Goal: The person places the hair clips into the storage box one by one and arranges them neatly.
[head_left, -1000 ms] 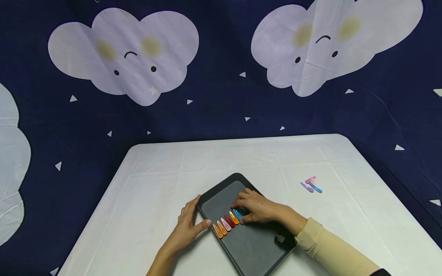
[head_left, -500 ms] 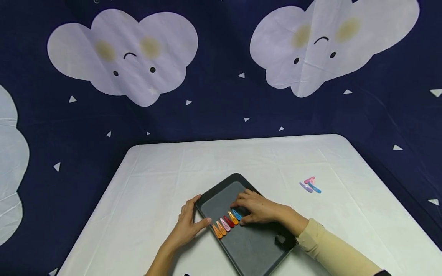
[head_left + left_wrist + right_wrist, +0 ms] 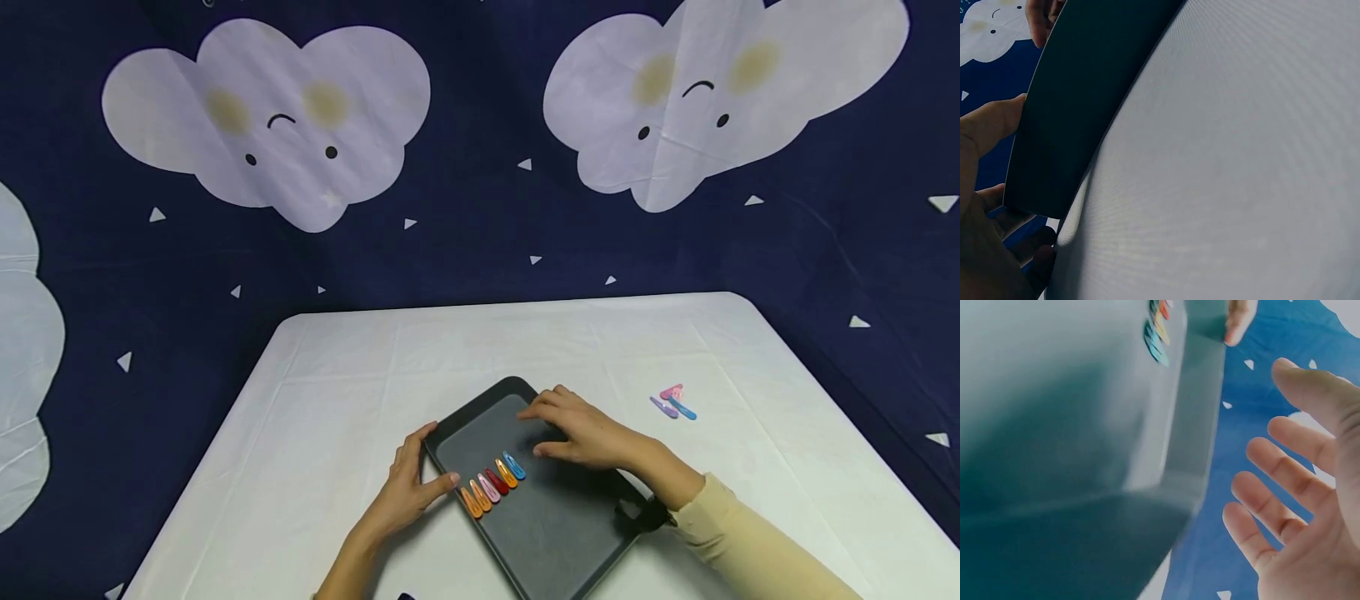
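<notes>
A row of several snap hair clips lies in the dark grey tray: orange clips at the left end, then a pink clip, a red clip, another orange clip and a blue clip. My left hand holds the tray's left corner, thumb on the rim beside the first orange clip. In the left wrist view, its fingers reach round the end of the tray wall. My right hand hovers over the tray's right part, fingers spread and holding nothing; the right wrist view shows its bare palm.
On the white table, right of the tray, three more hair clips lie together: a purple clip, a pink clip and a blue clip. Behind the table hangs a dark blue cloth with clouds.
My right hand has let go of the blue clip at the row's end and moved up and right, uncovering it. My left hand and the tray stay where they were.
</notes>
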A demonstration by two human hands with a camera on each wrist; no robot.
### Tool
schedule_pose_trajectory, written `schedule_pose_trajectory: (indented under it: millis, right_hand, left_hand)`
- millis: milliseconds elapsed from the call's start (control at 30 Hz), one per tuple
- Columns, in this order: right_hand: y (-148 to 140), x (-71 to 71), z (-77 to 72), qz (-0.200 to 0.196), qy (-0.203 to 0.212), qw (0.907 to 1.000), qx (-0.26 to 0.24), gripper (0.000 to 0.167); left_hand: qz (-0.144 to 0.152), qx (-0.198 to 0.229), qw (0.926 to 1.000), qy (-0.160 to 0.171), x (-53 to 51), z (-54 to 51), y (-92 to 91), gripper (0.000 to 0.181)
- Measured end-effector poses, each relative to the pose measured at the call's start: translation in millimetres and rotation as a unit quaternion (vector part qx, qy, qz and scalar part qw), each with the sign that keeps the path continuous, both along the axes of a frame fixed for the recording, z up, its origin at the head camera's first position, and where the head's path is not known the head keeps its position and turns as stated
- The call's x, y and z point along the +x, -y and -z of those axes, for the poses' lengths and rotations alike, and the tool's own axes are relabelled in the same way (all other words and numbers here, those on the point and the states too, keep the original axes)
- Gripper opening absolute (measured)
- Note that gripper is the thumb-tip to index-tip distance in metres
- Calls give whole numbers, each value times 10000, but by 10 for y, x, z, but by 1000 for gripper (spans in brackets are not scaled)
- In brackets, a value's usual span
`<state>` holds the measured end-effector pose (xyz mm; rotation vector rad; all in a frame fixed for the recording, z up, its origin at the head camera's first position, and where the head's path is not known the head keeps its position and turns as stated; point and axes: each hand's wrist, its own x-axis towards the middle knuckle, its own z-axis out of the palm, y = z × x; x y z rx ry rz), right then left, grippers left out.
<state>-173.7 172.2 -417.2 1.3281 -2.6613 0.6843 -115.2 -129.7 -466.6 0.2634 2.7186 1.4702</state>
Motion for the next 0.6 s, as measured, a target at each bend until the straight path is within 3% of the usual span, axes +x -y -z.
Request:
schedule_pose_trajectory:
  millis: [300, 600]
  right_hand:
    - [-214, -15, -162, 535, -62, 9982, -281, 44]
    - [-535, -18, -205, 854, -174, 9948, -528, 45]
  left_hand:
    - [221, -1, 9997, 70, -19, -15, 0, 85]
    - [275, -36, 9996, -12, -48, 10, 8, 84]
